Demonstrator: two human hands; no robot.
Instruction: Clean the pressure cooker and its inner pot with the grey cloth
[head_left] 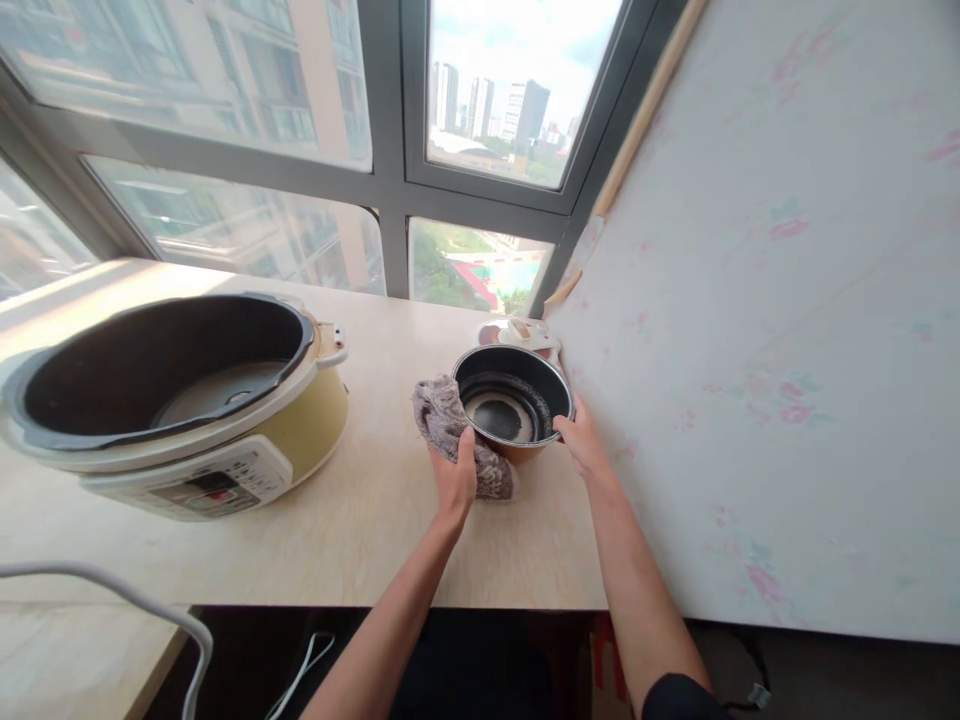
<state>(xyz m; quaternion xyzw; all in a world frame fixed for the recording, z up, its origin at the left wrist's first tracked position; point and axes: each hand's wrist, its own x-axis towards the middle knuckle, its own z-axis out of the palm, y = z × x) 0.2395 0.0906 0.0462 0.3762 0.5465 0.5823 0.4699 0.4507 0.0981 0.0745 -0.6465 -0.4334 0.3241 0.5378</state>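
Observation:
A round dark inner pot [517, 375] with a pale rim is held tilted toward me over the right part of the counter. My right hand [581, 440] grips its right rim, the thumb over the edge. On the pot's left side, my left hand [456, 475] is closed on a grey-brown cloth [439, 405], pressing it against the outer wall. The cloth's lower end hangs below the pot. At the left stands the cooker body [315, 420], yellow-green and white, with its lid off and a control panel [217, 490] in front.
A white and brown lid-like part [529, 335] lies behind the pot in the corner. Windows [390, 200] rise behind the counter [382, 540], and a flowered wall [750, 350] bounds the right. A grey cable [112, 577] curves across the lower left, over the counter's front edge.

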